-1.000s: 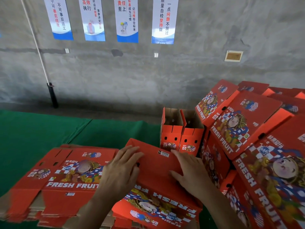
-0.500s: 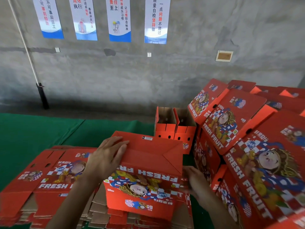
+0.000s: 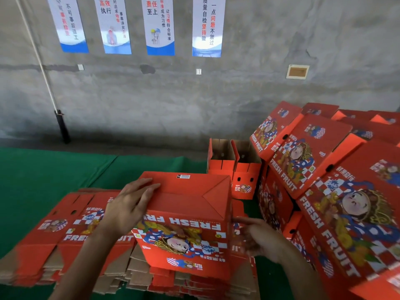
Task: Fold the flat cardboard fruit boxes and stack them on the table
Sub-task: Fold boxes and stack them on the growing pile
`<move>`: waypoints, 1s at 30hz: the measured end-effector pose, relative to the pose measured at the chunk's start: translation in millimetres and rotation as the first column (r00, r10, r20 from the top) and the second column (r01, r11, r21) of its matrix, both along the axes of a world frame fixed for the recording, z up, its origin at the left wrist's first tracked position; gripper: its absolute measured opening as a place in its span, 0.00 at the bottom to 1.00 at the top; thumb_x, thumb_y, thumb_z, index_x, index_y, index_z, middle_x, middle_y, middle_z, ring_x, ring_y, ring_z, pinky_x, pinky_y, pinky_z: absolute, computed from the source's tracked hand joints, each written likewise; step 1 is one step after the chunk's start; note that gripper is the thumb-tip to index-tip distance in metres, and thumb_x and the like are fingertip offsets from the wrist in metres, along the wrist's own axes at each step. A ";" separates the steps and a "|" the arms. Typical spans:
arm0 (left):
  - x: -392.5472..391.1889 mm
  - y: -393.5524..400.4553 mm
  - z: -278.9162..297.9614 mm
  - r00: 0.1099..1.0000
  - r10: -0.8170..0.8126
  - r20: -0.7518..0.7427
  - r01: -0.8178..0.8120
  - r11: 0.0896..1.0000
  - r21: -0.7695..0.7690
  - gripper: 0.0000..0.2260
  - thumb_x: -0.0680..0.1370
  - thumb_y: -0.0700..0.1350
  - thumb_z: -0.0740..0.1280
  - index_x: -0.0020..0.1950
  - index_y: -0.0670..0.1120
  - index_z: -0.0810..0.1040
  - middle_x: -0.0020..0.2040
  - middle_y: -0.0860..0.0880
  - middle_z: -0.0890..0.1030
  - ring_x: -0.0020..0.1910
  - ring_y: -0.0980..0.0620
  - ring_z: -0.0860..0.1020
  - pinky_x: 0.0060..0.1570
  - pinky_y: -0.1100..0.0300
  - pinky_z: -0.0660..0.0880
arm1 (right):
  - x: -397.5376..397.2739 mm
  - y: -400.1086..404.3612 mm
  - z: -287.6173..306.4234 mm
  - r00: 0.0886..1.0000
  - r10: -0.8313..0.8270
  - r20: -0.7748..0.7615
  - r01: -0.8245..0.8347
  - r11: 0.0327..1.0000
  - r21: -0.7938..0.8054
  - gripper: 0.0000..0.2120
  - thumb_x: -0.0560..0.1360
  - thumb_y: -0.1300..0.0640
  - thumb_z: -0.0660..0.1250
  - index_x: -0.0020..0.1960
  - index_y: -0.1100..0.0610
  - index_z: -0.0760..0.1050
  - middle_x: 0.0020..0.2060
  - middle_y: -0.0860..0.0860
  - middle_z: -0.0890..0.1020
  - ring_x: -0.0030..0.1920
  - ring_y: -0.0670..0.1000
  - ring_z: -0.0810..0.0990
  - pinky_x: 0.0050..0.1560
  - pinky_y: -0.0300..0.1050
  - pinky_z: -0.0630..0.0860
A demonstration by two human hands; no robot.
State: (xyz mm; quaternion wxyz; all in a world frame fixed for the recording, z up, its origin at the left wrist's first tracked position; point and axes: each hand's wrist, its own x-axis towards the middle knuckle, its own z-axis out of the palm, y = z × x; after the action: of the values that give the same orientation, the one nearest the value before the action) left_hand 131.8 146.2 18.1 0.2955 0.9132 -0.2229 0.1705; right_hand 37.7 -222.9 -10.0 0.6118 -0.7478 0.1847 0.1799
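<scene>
Folded box [image 3: 184,215], inverted, atop flat stack [image 3: 71,241]. Left hand [image 3: 127,206] flat on its upturned base. Right hand [image 3: 257,239] at its side; grip unclear.

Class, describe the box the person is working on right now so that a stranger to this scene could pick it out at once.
Start at the green table and find the pile of flat cardboard blanks at its near edge. On that pile stands the box being folded, with the left hand flat on top and the right hand at its side. Alone among the boxes, its FRESH FRUIT print reads upside down.
</scene>
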 end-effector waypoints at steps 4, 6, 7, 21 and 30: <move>2.5 13.0 -2.7 0.999 0.003 -0.042 -0.004 1.000 -0.014 0.26 0.81 0.69 0.46 0.71 0.66 0.75 0.75 0.63 0.69 0.75 0.60 0.64 0.71 0.50 0.68 | 5.0 6.9 2.8 0.997 0.069 0.019 -0.071 0.991 0.109 0.23 0.83 0.64 0.59 0.73 0.45 0.69 0.51 0.62 0.87 0.44 0.59 0.87 0.39 0.48 0.82; 2.8 18.0 -3.8 0.999 0.006 -0.038 -0.007 1.000 -0.028 0.25 0.81 0.69 0.47 0.70 0.67 0.75 0.75 0.64 0.69 0.75 0.60 0.64 0.70 0.49 0.69 | 7.6 11.9 4.3 0.996 0.082 0.020 -0.084 0.981 0.174 0.26 0.82 0.65 0.59 0.75 0.44 0.65 0.53 0.64 0.86 0.47 0.62 0.87 0.41 0.50 0.83; 2.5 20.0 -3.4 0.999 0.008 -0.040 -0.010 0.999 -0.044 0.24 0.81 0.70 0.47 0.70 0.68 0.75 0.74 0.64 0.69 0.74 0.61 0.64 0.69 0.49 0.69 | 9.2 15.0 5.7 0.996 0.082 0.028 -0.086 0.977 0.197 0.27 0.83 0.65 0.60 0.76 0.44 0.64 0.53 0.66 0.85 0.46 0.62 0.87 0.39 0.50 0.83; 36.8 23.4 53.7 0.985 -0.156 -0.077 0.051 0.683 -0.729 0.19 0.85 0.60 0.58 0.69 0.55 0.80 0.69 0.59 0.79 0.71 0.60 0.73 0.73 0.55 0.66 | 76.7 86.0 116.1 0.898 0.144 0.416 -0.287 0.908 0.305 0.24 0.84 0.66 0.59 0.69 0.39 0.73 0.48 0.70 0.84 0.49 0.73 0.85 0.43 0.56 0.85; 131.0 24.5 86.2 0.963 -0.150 -0.224 -0.163 0.337 -0.927 0.31 0.70 0.77 0.64 0.63 0.59 0.81 0.59 0.53 0.86 0.57 0.56 0.83 0.50 0.48 0.77 | 182.3 138.9 143.5 0.588 0.371 0.719 -0.163 0.925 -0.344 0.29 0.86 0.57 0.57 0.67 0.20 0.64 0.46 0.56 0.81 0.47 0.48 0.87 0.55 0.49 0.82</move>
State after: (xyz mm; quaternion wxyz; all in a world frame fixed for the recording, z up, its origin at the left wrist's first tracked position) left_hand 262.9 170.7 104.3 0.7936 0.5903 -0.0380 0.1428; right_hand 220.0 -84.0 133.6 0.5012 -0.8393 -0.1898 -0.0909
